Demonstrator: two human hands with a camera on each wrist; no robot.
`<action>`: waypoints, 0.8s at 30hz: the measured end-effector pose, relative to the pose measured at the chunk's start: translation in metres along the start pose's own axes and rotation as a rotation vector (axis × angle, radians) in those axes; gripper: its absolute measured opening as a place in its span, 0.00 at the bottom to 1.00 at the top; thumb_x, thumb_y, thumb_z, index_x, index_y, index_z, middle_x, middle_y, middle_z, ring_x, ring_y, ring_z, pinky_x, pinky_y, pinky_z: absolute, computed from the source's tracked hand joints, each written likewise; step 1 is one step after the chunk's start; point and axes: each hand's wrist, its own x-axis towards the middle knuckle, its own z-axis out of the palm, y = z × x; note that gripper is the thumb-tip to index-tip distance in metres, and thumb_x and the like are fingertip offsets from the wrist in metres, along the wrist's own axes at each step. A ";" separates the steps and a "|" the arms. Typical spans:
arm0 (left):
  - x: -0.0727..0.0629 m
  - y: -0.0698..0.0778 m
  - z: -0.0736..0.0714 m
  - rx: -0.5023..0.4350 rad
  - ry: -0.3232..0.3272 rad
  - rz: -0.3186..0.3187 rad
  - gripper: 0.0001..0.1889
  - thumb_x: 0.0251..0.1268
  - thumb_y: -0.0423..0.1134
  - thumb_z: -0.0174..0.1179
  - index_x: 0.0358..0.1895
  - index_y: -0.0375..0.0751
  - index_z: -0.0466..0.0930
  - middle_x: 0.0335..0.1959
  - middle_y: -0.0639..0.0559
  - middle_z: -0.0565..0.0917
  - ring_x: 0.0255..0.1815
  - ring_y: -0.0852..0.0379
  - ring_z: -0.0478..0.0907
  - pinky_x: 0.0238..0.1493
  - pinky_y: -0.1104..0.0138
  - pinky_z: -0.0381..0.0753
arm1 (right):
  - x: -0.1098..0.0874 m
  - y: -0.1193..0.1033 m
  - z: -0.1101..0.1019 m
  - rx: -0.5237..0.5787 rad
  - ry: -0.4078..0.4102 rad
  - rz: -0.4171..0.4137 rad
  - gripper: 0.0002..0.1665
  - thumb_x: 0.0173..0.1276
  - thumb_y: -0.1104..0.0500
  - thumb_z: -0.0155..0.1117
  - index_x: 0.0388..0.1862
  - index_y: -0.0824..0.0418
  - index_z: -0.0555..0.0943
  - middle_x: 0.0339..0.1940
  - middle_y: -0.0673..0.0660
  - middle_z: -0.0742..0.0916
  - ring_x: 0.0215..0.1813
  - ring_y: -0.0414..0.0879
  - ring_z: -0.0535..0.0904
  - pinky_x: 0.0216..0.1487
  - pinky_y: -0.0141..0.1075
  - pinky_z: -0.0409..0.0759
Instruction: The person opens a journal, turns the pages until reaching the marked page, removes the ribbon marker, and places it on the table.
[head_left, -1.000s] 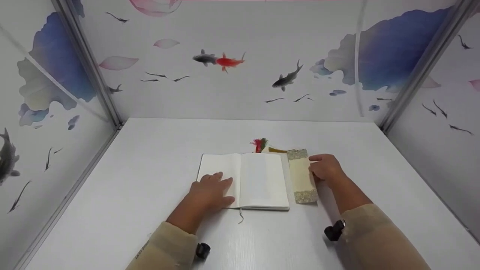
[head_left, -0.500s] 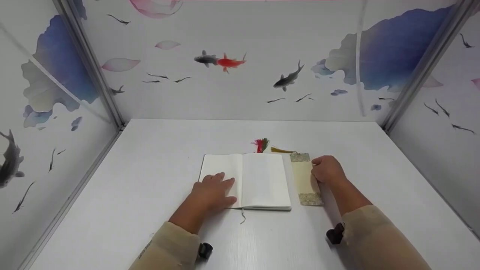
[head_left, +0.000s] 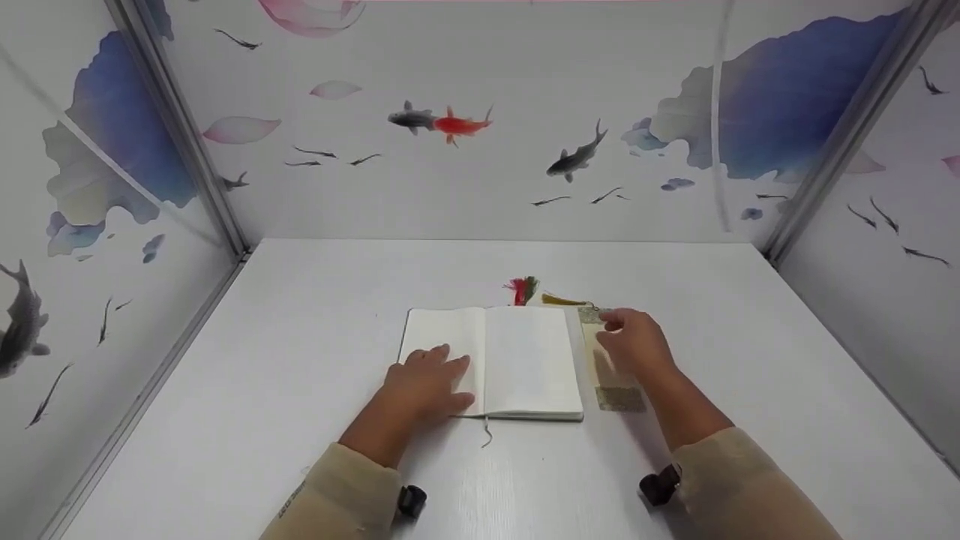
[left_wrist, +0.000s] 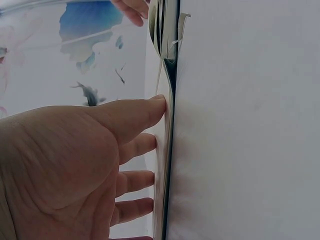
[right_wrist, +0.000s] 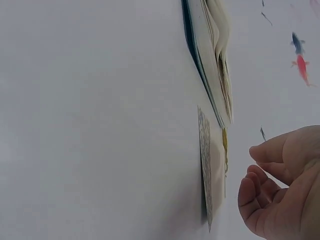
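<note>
An open notebook (head_left: 529, 360) with blank pages lies on the white table. My left hand (head_left: 424, 386) rests on its left page, fingers spread and straight; in the left wrist view the thumb and fingertips (left_wrist: 157, 100) touch the paper. Right of the notebook lies a cream bookmark (head_left: 619, 399) with patterned bands at both ends and a gold tassel (head_left: 564, 300) at its top. Over this bookmark hovers my right hand (head_left: 637, 345), partly covering it in the head view. In the right wrist view the hand (right_wrist: 290, 175) is loosely curled, apart from the bookmark and holding nothing.
Red and green tassels (head_left: 520, 289) stick out beyond the notebook's far edge. A ribbon marker (head_left: 487, 433) hangs from its near edge. White panels with painted fish (head_left: 461, 124) stand around the table (head_left: 322, 300) at the back and both sides.
My right hand slid the bookmark slightly right, away from the notebook, then let go and rose over it toward the left. My left hand stays on the page.
</note>
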 end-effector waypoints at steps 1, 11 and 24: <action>0.000 0.000 0.000 0.001 0.000 -0.001 0.37 0.77 0.61 0.59 0.85 0.61 0.63 0.88 0.48 0.60 0.89 0.40 0.56 0.82 0.36 0.62 | -0.002 -0.002 0.002 0.005 -0.002 -0.006 0.29 0.81 0.57 0.61 0.77 0.62 0.76 0.70 0.66 0.82 0.72 0.62 0.78 0.72 0.55 0.78; -0.001 0.001 -0.002 -0.002 0.002 -0.004 0.37 0.77 0.60 0.59 0.85 0.60 0.64 0.88 0.47 0.60 0.88 0.40 0.56 0.82 0.37 0.62 | -0.018 -0.015 0.016 0.050 0.003 -0.041 0.28 0.77 0.55 0.68 0.73 0.60 0.80 0.69 0.64 0.84 0.68 0.60 0.81 0.68 0.52 0.81; -0.002 0.003 -0.002 0.007 0.001 -0.012 0.37 0.77 0.61 0.60 0.85 0.60 0.64 0.88 0.47 0.60 0.88 0.40 0.56 0.82 0.36 0.62 | -0.041 -0.032 0.038 -0.043 -0.061 -0.099 0.25 0.72 0.51 0.75 0.67 0.48 0.84 0.67 0.54 0.84 0.61 0.54 0.82 0.52 0.43 0.87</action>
